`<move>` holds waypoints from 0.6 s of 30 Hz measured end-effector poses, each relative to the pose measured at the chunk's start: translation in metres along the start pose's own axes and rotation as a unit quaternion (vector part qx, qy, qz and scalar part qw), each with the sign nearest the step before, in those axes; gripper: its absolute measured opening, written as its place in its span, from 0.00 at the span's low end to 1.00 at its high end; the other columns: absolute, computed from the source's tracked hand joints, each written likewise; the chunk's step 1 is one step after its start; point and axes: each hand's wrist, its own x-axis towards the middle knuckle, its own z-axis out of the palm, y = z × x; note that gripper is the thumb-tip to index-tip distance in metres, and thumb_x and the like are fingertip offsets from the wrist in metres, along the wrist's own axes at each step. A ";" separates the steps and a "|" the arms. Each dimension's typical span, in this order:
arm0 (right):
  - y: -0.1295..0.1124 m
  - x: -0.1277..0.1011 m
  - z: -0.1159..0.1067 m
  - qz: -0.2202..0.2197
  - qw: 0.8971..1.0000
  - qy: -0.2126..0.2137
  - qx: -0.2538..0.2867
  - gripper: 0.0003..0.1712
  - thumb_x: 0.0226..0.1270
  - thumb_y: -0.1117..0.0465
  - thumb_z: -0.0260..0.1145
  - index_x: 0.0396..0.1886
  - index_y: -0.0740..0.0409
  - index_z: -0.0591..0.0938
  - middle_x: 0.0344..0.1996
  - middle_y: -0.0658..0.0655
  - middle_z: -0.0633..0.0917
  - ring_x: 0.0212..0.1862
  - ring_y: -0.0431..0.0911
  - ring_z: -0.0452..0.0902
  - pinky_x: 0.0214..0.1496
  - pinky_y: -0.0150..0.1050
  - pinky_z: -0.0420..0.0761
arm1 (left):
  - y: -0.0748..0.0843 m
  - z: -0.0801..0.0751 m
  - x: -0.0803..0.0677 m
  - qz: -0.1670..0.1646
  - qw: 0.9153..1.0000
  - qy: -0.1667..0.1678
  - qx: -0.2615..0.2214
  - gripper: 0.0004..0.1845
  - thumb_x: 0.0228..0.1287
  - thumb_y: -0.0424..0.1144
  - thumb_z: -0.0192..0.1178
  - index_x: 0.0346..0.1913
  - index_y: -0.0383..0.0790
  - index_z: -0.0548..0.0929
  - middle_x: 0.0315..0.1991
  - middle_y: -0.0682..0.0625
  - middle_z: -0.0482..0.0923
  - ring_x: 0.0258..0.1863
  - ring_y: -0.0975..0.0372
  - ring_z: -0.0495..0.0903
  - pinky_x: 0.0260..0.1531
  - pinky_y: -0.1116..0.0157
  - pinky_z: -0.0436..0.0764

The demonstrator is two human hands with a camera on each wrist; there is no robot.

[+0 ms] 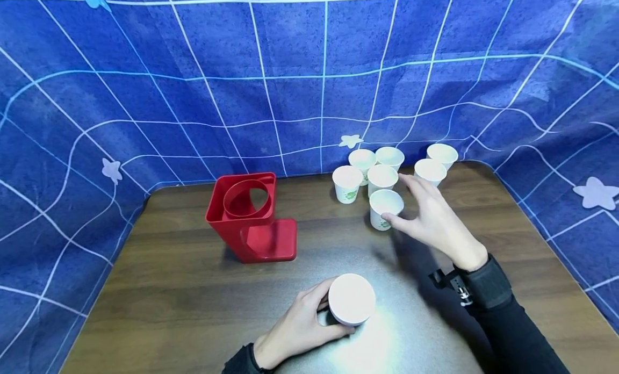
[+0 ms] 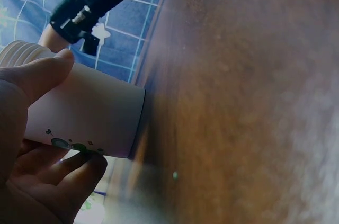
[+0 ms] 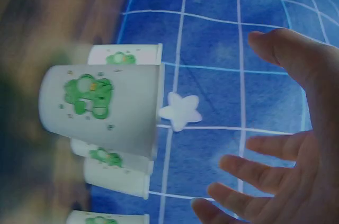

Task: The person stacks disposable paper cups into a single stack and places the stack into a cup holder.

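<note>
White paper cup [image 1: 351, 299] upright, mouth up, in left hand [image 1: 295, 331].

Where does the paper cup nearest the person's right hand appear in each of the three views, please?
Head: the nearest cup stands at centre right on the brown table, just ahead of the right hand, thumb by its side.
Left wrist: not in view; that view shows another cup, gripped by the left hand.
Right wrist: at left, large, green print facing the camera.
Shared landmark: the blue grid cloth.
</note>
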 end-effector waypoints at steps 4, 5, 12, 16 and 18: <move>0.009 0.002 0.009 0.028 1.000 -0.009 0.011 0.52 0.57 0.49 0.80 0.73 0.72 0.67 0.67 0.74 0.73 0.71 0.68 0.66 0.71 0.66 0.69 | 0.000 0.000 0.000 0.003 1.000 0.001 0.006 0.40 0.56 0.45 0.79 0.71 0.50 0.72 0.64 0.53 0.80 0.60 0.63 0.82 0.58 0.67 0.84; 0.012 0.002 0.011 0.040 0.999 -0.016 0.012 0.53 0.58 0.48 0.80 0.73 0.72 0.66 0.68 0.74 0.72 0.71 0.68 0.65 0.71 0.66 0.69 | 0.000 0.000 0.000 0.005 1.000 0.002 0.008 0.40 0.56 0.45 0.79 0.71 0.51 0.72 0.63 0.53 0.80 0.60 0.63 0.82 0.57 0.67 0.84; 0.023 0.002 0.022 0.117 0.990 -0.070 0.023 0.57 0.62 0.40 0.75 0.77 0.71 0.61 0.71 0.74 0.68 0.72 0.67 0.65 0.72 0.66 0.69 | -0.001 0.000 0.000 0.004 1.000 0.001 0.014 0.40 0.56 0.46 0.79 0.71 0.52 0.71 0.64 0.54 0.80 0.60 0.64 0.82 0.58 0.67 0.84; 0.026 0.002 0.027 0.137 0.986 -0.088 0.028 0.57 0.63 0.37 0.73 0.77 0.71 0.61 0.72 0.75 0.67 0.73 0.68 0.64 0.72 0.67 0.69 | -0.001 0.000 0.000 0.006 1.000 0.003 0.020 0.41 0.56 0.46 0.79 0.71 0.51 0.72 0.64 0.54 0.80 0.60 0.63 0.82 0.58 0.67 0.84; 0.027 0.002 0.029 0.142 0.985 -0.092 0.034 0.57 0.63 0.38 0.72 0.77 0.71 0.62 0.72 0.75 0.67 0.73 0.69 0.64 0.71 0.67 0.69 | -0.001 0.000 0.000 0.005 1.000 0.003 0.022 0.41 0.55 0.46 0.79 0.71 0.51 0.72 0.64 0.54 0.80 0.60 0.63 0.82 0.58 0.67 0.84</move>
